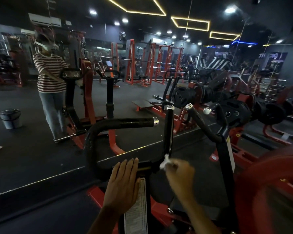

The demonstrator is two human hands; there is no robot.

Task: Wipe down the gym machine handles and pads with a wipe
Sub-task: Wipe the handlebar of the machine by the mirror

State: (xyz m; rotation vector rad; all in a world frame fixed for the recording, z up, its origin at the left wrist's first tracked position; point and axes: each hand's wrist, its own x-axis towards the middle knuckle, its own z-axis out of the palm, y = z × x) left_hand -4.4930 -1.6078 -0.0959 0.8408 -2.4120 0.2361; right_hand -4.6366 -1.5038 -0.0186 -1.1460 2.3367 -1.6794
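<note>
A red gym machine stands in front of me with black handles. One upright handle point(169, 130) has a chrome cap on top; a curved horizontal handle point(125, 122) reaches left of it. My right hand point(180, 174) is shut on a white wipe point(165, 160), which is pressed against the base of the upright handle. My left hand point(123, 182) lies flat with fingers together on the black upright post point(142, 168), beside a white instruction label point(137, 210). A second angled handle point(202, 124) rises further right.
A wall mirror point(41, 115) ahead reflects a person in a striped shirt and the machine. A grey bin point(10, 118) shows in the mirror at left. Black weight plates point(233, 113) sit on a red rack to the right. A red frame part point(269, 183) curves at lower right.
</note>
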